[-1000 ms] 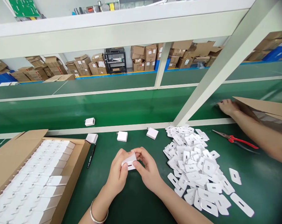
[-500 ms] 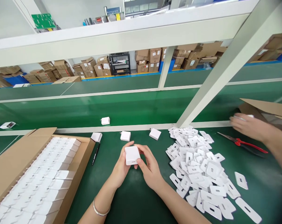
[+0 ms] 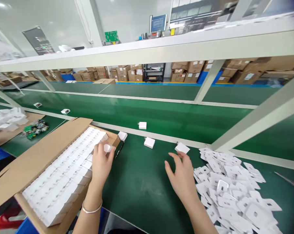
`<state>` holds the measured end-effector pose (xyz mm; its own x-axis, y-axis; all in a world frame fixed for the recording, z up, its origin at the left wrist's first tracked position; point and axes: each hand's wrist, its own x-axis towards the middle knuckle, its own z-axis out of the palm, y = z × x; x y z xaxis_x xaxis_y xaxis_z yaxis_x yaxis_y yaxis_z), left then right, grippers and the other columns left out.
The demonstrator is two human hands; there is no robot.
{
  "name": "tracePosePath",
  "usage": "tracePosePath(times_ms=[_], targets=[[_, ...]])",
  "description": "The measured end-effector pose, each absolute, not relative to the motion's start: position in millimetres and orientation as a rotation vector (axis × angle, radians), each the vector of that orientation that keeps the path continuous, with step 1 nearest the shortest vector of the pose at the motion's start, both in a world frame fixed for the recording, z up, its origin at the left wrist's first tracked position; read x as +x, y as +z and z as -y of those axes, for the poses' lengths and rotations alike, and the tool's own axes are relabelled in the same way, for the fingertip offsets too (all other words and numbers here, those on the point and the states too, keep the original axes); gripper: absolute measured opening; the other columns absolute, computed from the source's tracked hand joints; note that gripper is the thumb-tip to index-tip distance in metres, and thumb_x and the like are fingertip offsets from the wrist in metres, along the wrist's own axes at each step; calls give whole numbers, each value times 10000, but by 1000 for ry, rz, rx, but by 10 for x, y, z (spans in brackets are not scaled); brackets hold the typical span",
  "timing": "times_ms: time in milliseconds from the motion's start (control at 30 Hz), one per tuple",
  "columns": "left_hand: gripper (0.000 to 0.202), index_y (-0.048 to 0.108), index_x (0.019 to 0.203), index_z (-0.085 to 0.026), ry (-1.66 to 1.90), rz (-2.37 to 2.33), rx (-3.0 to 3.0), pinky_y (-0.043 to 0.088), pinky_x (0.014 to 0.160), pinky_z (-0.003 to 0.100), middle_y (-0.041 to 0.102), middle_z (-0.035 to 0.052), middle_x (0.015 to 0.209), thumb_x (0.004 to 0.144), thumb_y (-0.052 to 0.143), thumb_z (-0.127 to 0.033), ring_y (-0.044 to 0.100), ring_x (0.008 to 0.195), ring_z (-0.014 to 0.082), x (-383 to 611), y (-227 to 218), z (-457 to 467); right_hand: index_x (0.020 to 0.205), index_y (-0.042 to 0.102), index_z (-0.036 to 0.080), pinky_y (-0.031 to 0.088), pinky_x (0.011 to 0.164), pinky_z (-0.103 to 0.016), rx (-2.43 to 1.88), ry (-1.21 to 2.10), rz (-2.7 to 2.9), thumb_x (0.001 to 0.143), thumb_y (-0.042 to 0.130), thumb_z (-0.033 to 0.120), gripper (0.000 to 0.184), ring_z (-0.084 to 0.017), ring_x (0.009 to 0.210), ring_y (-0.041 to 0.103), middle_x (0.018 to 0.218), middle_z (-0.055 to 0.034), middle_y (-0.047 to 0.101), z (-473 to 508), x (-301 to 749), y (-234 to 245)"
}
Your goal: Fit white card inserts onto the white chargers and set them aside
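Swinging boxward, left hand [image 3: 101,164] is pinching a small white plastic block [image 3: 107,148] at the right edge of an open brown cardboard box [image 3: 46,152], two-handed handling ending, while right hand [image 3: 181,174] is hovering, empty fingers half-spread, over dark-green tabletop [image 3: 137,191].

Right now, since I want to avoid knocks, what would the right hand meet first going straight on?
Likely the white charger just ahead of the right hand; the hand's height is unclear, so it might pass above.

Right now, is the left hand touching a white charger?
Touching. The head view shows the left hand pinching a white charger between its thumb and fingers.
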<state>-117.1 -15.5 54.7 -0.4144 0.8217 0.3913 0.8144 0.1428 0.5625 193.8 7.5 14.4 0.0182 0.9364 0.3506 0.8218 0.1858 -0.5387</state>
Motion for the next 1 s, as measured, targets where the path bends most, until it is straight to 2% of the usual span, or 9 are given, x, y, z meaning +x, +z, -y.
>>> tracePosePath(times_ms=[133,233,333,500,600,700,767,867,1000], targets=[[348,605,1220,-180,671,-2783,1661,476,905,486,634,158,1110,982,518,-418,577,1050,374,-1493,493,184,1255,644,128,487,983,-615,-2036,215,1879,973,511,401,414,-436,1270,511,1306,-226,499,-165,2190,124],[367,628,1236,-200,491,-2849,1633,452,933,500,618,171,1189,982,500,-433,515,1136,406,-1547,476,169,1236,643,128,483,965,-629,-2230,352,1887,992,498,410,401,-425,1265,510,1271,-215,503,-187,2268,153],[341,684,1174,-216,351,-2891,1560,429,947,512,551,194,1264,954,529,-425,483,1176,430,-1591,485,151,1229,646,128,453,1009,-616,-2232,368,1955,994,517,386,373,-405,1250,529,1242,-200,511,-178,2222,180],[313,715,1125,-216,162,-2871,1485,416,955,516,532,196,1199,877,601,-370,493,1156,439,-1727,483,134,1202,659,110,470,1035,-500,-2013,388,2131,970,569,311,320,-365,1167,589,1191,-188,540,-79,1998,162],[345,726,1125,-179,266,-2941,1557,421,955,543,504,227,1267,913,555,-392,473,1190,459,-1638,512,91,1185,655,123,495,1034,-457,-1832,506,2187,957,578,259,276,-340,1173,596,1202,-178,544,22,1849,149],[372,710,1157,-151,610,-2937,1799,436,955,547,491,228,1336,968,488,-382,471,1208,445,-1290,576,-23,1180,638,177,574,904,-415,-1673,594,2164,945,575,222,247,-312,1139,628,1256,-160,536,88,1754,163],[342,697,1163,-154,774,-2693,2092,451,962,518,515,213,1333,982,488,-356,507,1184,407,-946,583,-140,1171,633,199,589,858,-421,-1628,521,2145,921,587,173,255,-311,1117,637,1261,-153,545,90,1747,175],[365,636,1281,-179,730,-2193,2397,488,922,476,530,206,1364,980,534,-358,564,1147,372,-411,472,-364,1129,647,192,571,900,-474,-1696,321,2135,862,656,125,276,-335,1101,627,1175,-145,587,42,1804,175],[440,580,1371,-193,694,-1828,2335,503,922,518,487,233,1467,950,604,-318,592,1153,395,41,200,-715,1072,666,189,577,853,-445,-1789,282,2193,817,717,114,271,-324,1034,652,1086,-122,625,-21,1864,144]])
